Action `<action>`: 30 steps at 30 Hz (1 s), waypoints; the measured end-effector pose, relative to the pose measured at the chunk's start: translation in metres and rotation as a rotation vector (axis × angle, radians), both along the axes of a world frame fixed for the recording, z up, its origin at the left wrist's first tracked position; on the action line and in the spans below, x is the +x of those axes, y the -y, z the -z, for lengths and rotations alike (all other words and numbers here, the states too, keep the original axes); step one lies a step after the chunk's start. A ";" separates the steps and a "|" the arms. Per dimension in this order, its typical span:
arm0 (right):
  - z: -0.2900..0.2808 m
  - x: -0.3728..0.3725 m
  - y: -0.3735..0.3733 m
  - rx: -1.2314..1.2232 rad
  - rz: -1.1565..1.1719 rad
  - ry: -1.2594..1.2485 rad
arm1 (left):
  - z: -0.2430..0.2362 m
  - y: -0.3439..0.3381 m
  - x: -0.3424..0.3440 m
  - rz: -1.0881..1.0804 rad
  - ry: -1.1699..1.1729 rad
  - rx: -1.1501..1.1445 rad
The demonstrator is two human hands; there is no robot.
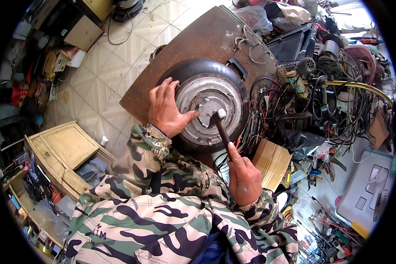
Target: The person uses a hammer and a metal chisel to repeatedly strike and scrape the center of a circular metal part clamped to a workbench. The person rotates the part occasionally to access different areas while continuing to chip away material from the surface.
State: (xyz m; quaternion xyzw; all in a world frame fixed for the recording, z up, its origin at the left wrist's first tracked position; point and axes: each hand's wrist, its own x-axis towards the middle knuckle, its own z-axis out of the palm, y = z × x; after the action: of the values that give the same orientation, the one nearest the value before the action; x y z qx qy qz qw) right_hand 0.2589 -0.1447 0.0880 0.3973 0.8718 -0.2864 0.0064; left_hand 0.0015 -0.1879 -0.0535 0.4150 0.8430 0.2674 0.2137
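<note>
A round black pan [193, 69] with a side handle [236, 69] lies upside down on a brown wooden board, its pale metal base plate [190, 99] facing up. The plate is scuffed, with small studs around a worn centre. My right hand [244, 179] is closed around the dark handle of a hammer [223, 133], forefinger stretched along it. The hammer's head is over the middle of the plate; I cannot tell whether it touches. At the pan's left edge, my left hand [166, 107] rests with fingers spread and thumb reaching over the plate.
The brown board [198, 37] reaches away beyond the pan, with a loose cable [251, 46] on it. Tangled wires [268, 99] and tools crowd the right side, near a cardboard piece [270, 162] and a grey case [368, 189]. A wooden cabinet [70, 152] stands at left on tiled floor.
</note>
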 end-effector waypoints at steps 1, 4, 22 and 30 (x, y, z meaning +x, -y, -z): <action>0.001 -0.001 0.001 0.015 0.028 -0.050 | -0.001 -0.001 0.000 -0.003 0.001 -0.015; 0.010 -0.005 0.014 0.046 0.114 -0.159 | 0.004 -0.001 -0.002 0.015 -0.037 0.011; 0.030 -0.008 0.065 -0.015 0.424 -0.224 | 0.003 -0.010 -0.007 0.260 -0.122 0.006; 0.034 -0.005 0.088 0.067 0.498 -0.222 | 0.002 -0.011 0.001 0.390 -0.127 0.059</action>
State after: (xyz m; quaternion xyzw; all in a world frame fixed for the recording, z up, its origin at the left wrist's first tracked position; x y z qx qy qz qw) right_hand 0.2542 -0.2324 0.0543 0.5656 0.7515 -0.2921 -0.1731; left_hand 0.0026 -0.1765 -0.0556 0.5926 0.7501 0.2189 0.1955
